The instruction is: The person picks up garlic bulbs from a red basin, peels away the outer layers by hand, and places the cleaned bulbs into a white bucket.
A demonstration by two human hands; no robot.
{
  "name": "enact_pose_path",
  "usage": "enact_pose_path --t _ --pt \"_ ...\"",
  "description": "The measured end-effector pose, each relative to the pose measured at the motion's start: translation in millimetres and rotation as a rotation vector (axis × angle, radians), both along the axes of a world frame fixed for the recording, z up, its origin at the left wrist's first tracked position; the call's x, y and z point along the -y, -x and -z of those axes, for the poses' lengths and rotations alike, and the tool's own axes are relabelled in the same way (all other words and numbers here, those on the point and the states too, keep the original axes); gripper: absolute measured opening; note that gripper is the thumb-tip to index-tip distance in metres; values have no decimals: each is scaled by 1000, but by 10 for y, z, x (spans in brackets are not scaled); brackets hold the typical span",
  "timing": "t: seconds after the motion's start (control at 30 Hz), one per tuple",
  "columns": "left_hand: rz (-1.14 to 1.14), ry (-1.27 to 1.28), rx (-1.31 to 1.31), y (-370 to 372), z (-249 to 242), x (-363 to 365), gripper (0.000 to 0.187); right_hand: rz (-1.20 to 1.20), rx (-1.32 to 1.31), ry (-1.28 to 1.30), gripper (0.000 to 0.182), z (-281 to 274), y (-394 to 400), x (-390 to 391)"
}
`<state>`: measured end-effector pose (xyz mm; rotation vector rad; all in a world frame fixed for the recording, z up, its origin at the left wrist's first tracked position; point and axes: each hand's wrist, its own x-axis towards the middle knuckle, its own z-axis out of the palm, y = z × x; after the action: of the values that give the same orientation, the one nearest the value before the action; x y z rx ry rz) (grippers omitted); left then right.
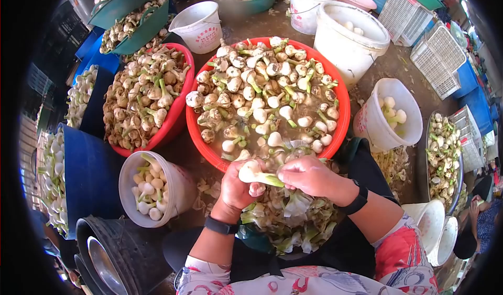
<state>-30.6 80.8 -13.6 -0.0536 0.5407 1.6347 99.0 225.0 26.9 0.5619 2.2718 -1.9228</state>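
Note:
My left hand [237, 187] is wrapped round a white garlic bulb [252, 171] with a short green stem pointing right. The fingers of my right hand [309, 175] pinch the end of that stem. Both hands are over the near rim of a round red basin [346, 122], where many garlic bulbs sit in murky water, some peeled white, others brown and dirty. Below my hands lies a heap of stripped skins and leaves [293, 219].
A white bucket [181, 190] of peeled bulbs stands at left, another [367, 119] at right. Behind the left bucket is a red tub [189, 77] of unpeeled garlic. Large white buckets [348, 46] and crates [439, 59] stand farther back. A co-worker's arm [473, 216] shows at far right.

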Motion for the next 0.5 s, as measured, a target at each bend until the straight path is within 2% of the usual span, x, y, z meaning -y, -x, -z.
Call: enact_pose_path --t 0.03,0.1,0.13,0.17,0.23,0.27,0.3,0.33,0.37,0.43,0.47,0.5 --pt "3 0 -5 -20 -34 -3 38 3 -5 0 27 -16 -9 3" --pt "-89 151 -425 -78 -128 -10 47 94 -54 -163 26 -61 -37 21" --pt "-78 196 -942 -126 -146 19 55 106 -61 -161 26 -64 -56 50" --pt "-92 163 -1078 -172 -251 23 55 79 -170 -93 25 -55 -76 93" --pt "-92 147 -999 -188 -202 79 56 61 -283 -21 24 -30 -111 133" --pt "-80 145 -1007 -221 -204 107 56 59 -254 231 23 -12 -98 106" --pt "-38 60 -875 -263 -212 125 54 55 -226 481 22 19 -90 84" --pt "7 -21 -740 -295 -226 132 52 244 -212 145 24 84 -101 78" --pt "28 -23 -748 -316 -262 127 52 263 -221 149 24 167 -82 -1" --pt "-80 -40 -622 -343 -346 94 47 388 -104 -667 28 196 -31 -225" --pt "-135 -56 -579 -325 -353 94 50 181 -3 -404 33 158 -45 -248" --pt "-126 -55 -584 -306 -362 99 50 189 -5 -400 33 133 -67 -221"
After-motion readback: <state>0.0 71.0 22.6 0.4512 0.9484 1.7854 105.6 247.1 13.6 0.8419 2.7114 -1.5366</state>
